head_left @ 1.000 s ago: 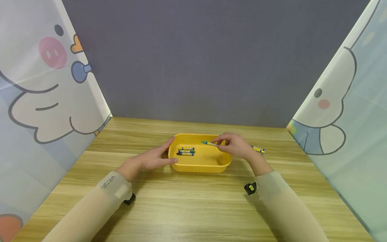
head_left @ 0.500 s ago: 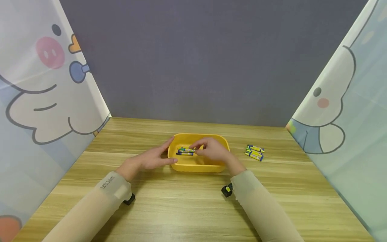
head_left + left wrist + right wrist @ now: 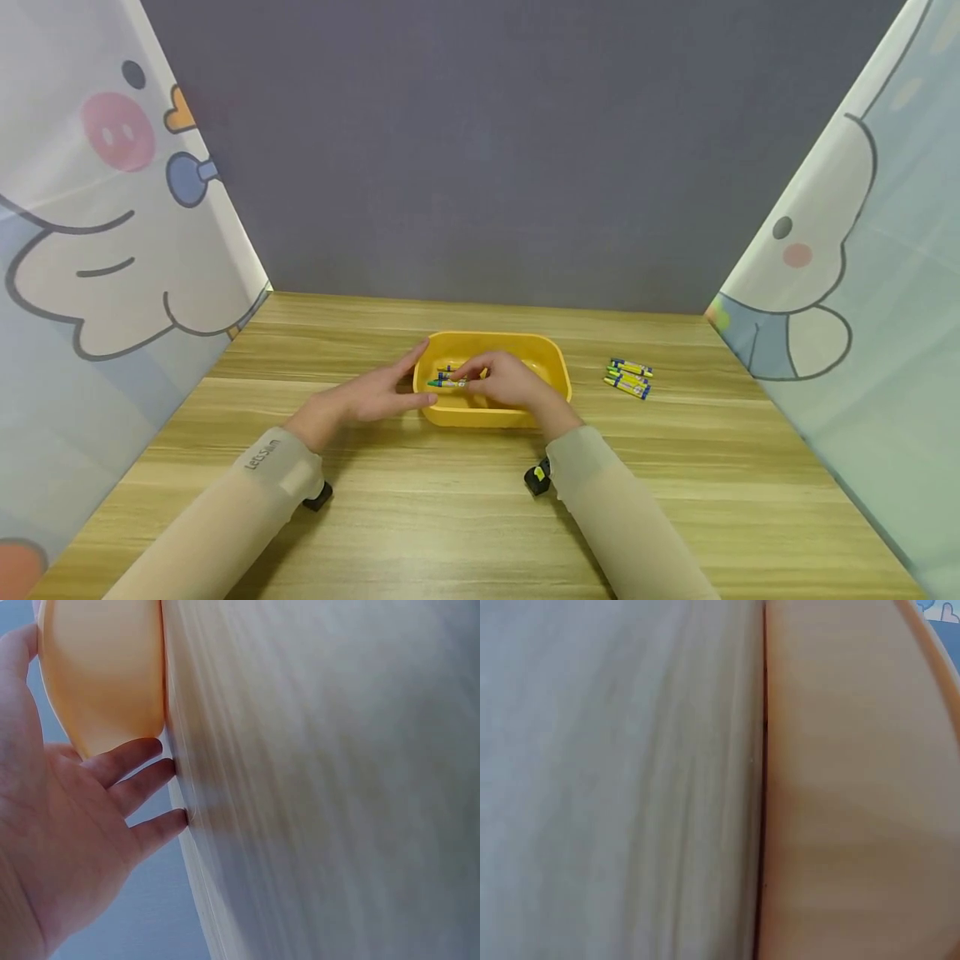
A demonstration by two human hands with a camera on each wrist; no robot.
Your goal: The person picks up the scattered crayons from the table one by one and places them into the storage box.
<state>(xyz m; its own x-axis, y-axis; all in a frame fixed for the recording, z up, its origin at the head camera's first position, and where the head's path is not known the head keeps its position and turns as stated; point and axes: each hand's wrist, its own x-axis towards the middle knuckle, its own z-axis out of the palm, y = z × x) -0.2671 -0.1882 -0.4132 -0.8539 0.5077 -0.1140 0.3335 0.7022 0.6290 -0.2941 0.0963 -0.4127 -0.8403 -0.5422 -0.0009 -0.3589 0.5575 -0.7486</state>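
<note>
In the head view, I judge the crayon point(image 3: 450, 383) light, stiff and brittle, best taken by its wrapped barrel. My right grip point(image 3: 510, 382) pinches it near the back end, green tip pointing left of the grip, inside the tray point(image 3: 491, 417). In the left wrist view, my left grip point(image 3: 71, 829) is spread against the tray's end. The right wrist view shows tray and counter point(image 3: 615, 787), no grip.

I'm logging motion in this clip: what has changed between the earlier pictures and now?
The right hand has moved left across the tray and slightly toward the person, carrying the green crayon, still pinched, to the tray's left part. The left hand, tray and crayons outside it stayed put.
</note>
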